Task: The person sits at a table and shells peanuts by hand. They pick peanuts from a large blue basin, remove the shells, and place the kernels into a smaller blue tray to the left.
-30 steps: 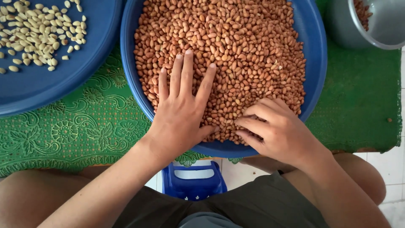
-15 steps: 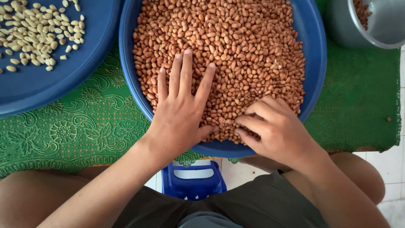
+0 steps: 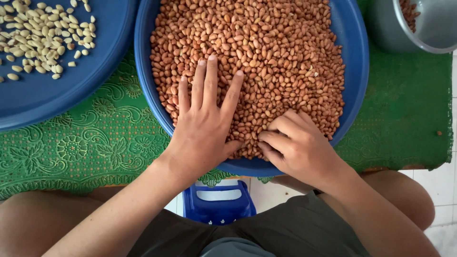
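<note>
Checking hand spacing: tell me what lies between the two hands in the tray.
In the head view, only red-skinned peanuts in the blue tray lie between the left hand and right hand.

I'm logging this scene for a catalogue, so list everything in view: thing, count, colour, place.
Red-skinned peanuts: a heap, reddish-brown, filling the middle tray.
Middle tray: one, blue, round, centre of the table.
Peeled peanuts: a scatter, pale cream, in the left tray.
Left tray: one, blue, upper left, partly cut off.
Bowl: one, grey, top right, some reddish peanuts inside.
Tablecloth: one, green, patterned, under the trays.
Stool: one, blue, between the knees.
Floor tiles: white, lower right.
Shorts: dark grey, bottom centre.
Left hand: flat, fingers spread on the red-skinned peanuts.
Right hand: fingers curled, pinching at peanuts by the tray's near rim.
</note>
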